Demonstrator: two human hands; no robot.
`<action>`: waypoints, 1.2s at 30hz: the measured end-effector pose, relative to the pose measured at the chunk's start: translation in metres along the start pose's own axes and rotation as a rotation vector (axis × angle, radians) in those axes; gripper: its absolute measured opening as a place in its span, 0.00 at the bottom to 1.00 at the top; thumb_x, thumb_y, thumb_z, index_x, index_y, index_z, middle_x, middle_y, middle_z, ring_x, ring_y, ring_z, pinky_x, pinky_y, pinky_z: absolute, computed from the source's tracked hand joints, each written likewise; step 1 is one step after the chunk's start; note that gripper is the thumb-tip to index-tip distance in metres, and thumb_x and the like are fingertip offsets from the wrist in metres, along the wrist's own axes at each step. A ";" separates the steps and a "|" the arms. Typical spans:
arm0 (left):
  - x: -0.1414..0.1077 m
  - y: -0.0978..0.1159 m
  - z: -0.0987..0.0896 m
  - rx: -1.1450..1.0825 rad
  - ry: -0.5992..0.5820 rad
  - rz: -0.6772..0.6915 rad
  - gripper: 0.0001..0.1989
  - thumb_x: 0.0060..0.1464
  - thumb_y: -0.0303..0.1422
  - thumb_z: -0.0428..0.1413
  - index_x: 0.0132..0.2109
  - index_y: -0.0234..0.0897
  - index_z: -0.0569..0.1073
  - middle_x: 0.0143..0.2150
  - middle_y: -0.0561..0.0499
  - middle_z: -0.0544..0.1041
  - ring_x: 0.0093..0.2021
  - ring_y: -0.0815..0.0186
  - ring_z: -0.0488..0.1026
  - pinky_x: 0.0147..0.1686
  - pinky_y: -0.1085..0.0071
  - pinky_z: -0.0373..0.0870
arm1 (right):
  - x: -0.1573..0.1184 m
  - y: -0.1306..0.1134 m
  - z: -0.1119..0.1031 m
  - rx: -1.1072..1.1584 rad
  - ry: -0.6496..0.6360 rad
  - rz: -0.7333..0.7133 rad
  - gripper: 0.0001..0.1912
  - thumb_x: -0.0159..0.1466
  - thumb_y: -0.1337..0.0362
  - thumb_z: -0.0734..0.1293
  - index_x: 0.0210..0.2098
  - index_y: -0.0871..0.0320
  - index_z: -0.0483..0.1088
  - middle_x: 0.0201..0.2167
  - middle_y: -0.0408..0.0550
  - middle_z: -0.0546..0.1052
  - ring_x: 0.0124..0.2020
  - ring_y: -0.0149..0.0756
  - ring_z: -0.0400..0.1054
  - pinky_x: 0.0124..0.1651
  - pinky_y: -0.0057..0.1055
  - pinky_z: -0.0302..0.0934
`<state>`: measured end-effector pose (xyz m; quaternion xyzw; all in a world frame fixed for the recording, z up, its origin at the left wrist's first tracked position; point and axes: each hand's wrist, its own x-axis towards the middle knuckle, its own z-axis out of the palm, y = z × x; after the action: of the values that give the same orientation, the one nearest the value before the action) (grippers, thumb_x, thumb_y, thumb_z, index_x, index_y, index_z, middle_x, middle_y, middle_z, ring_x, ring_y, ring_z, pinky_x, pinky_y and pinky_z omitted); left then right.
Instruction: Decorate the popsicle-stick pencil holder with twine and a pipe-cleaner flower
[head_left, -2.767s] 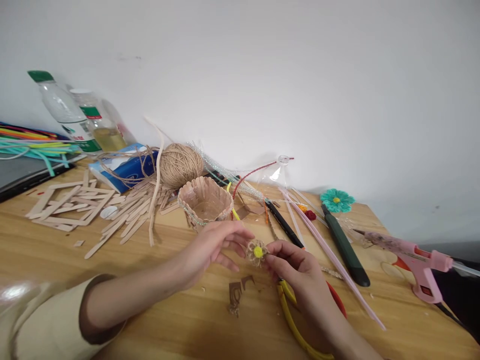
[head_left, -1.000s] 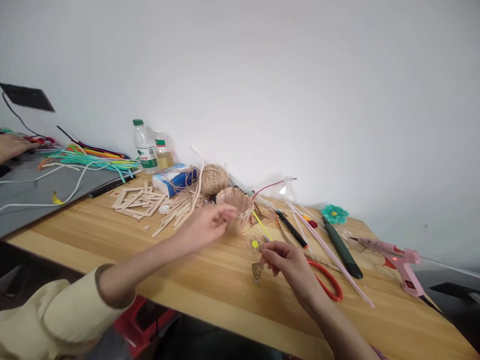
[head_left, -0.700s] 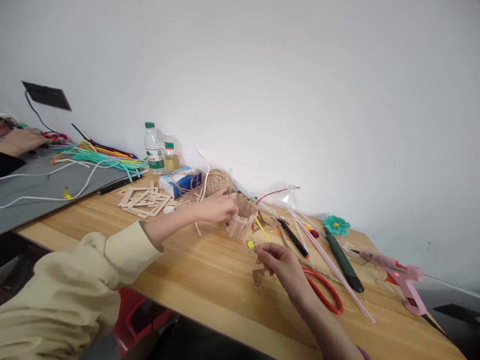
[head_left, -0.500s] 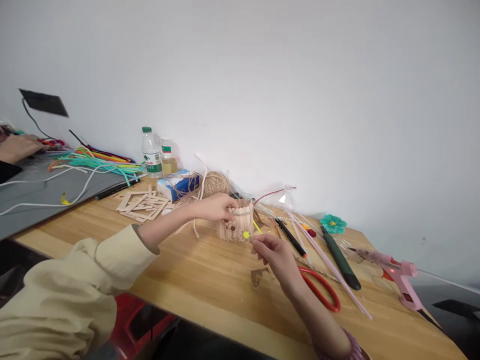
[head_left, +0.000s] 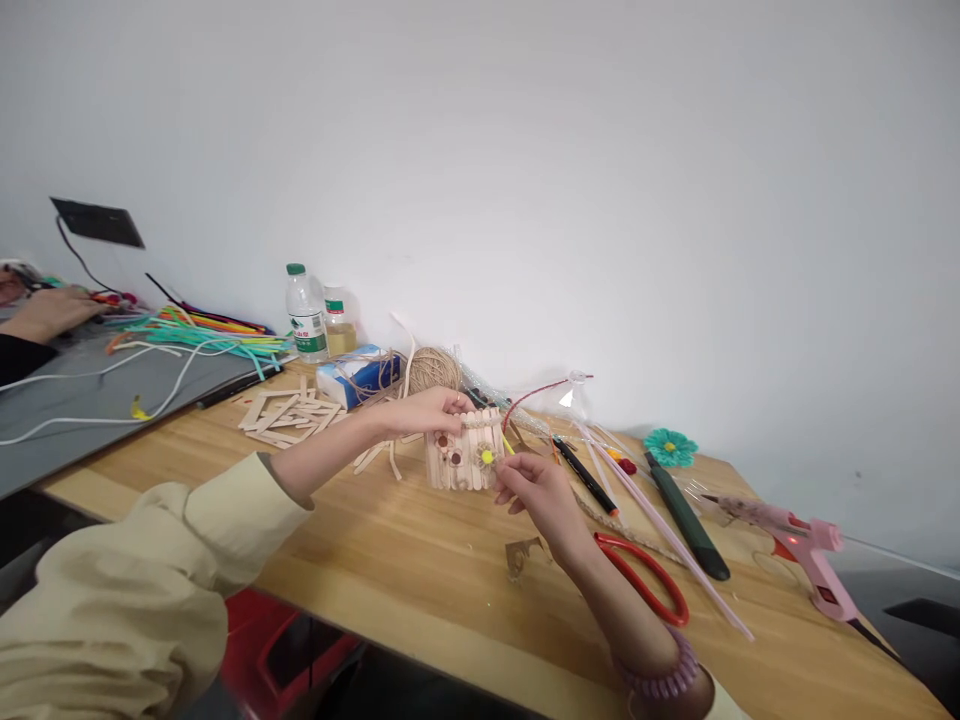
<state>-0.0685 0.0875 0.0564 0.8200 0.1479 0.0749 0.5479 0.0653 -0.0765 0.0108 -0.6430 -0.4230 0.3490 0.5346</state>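
A small craft-stick holder [head_left: 469, 474] stands at the middle of the table, its pale upright sticks facing me. My left hand [head_left: 433, 411] is closed on its upper left edge. Brown round decorations [head_left: 455, 458] and a braided twine band near the top show on the front. My right hand [head_left: 537, 496], thumb and fingertips pinched together, holds a small twine flower [head_left: 487, 457] with a yellow centre against the right part of the front. Whether the flower is stuck there I cannot tell.
Loose wooden sticks [head_left: 289, 415], a tissue pack [head_left: 364, 374], a twine ball [head_left: 435, 370] and bottles [head_left: 306, 325] stand left. Red-handled scissors [head_left: 649, 585], a green craft knife [head_left: 686, 520], a black marker [head_left: 585, 478] and a pink glue gun [head_left: 814, 550] lie right. Another person's hand [head_left: 56, 312] is far left.
My right hand has brought the twine flower up against the stick front. The holder has turned so that its decorated face shows more fully. The camera view has shifted slightly.
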 end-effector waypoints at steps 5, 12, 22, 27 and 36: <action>0.000 0.002 0.001 -0.006 -0.015 -0.015 0.10 0.45 0.31 0.55 0.38 0.34 0.71 0.29 0.55 0.70 0.24 0.73 0.68 0.23 0.78 0.62 | 0.002 -0.001 0.001 -0.015 0.004 0.018 0.08 0.53 0.60 0.65 0.24 0.59 0.68 0.20 0.42 0.74 0.23 0.30 0.69 0.23 0.23 0.59; 0.002 0.006 0.000 0.035 -0.035 -0.024 0.17 0.50 0.46 0.55 0.35 0.33 0.71 0.27 0.55 0.69 0.26 0.71 0.68 0.25 0.77 0.63 | 0.003 -0.005 0.000 -0.081 0.002 0.038 0.08 0.59 0.68 0.64 0.24 0.61 0.67 0.20 0.40 0.73 0.22 0.27 0.69 0.24 0.23 0.60; 0.007 0.003 0.011 0.190 0.026 -0.074 0.16 0.34 0.39 0.65 0.29 0.33 0.72 0.22 0.56 0.70 0.23 0.70 0.66 0.22 0.76 0.60 | 0.003 -0.010 0.006 -0.158 0.017 0.023 0.09 0.62 0.70 0.65 0.25 0.62 0.67 0.19 0.36 0.70 0.23 0.27 0.68 0.28 0.26 0.63; 0.005 0.007 0.017 0.181 0.042 -0.104 0.13 0.35 0.37 0.63 0.27 0.33 0.73 0.21 0.55 0.72 0.22 0.69 0.67 0.21 0.76 0.62 | 0.002 -0.009 0.007 -0.174 0.037 0.012 0.09 0.62 0.69 0.66 0.25 0.62 0.67 0.19 0.36 0.70 0.22 0.26 0.67 0.28 0.26 0.62; 0.005 0.010 0.015 0.183 0.044 -0.120 0.12 0.35 0.37 0.63 0.25 0.33 0.74 0.19 0.55 0.71 0.20 0.70 0.66 0.20 0.77 0.60 | 0.001 -0.007 0.003 -0.078 -0.006 0.029 0.06 0.56 0.67 0.65 0.23 0.59 0.66 0.18 0.39 0.71 0.22 0.30 0.69 0.26 0.25 0.61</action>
<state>-0.0577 0.0720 0.0594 0.8544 0.2150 0.0462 0.4707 0.0620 -0.0742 0.0174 -0.6683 -0.4285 0.3422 0.5027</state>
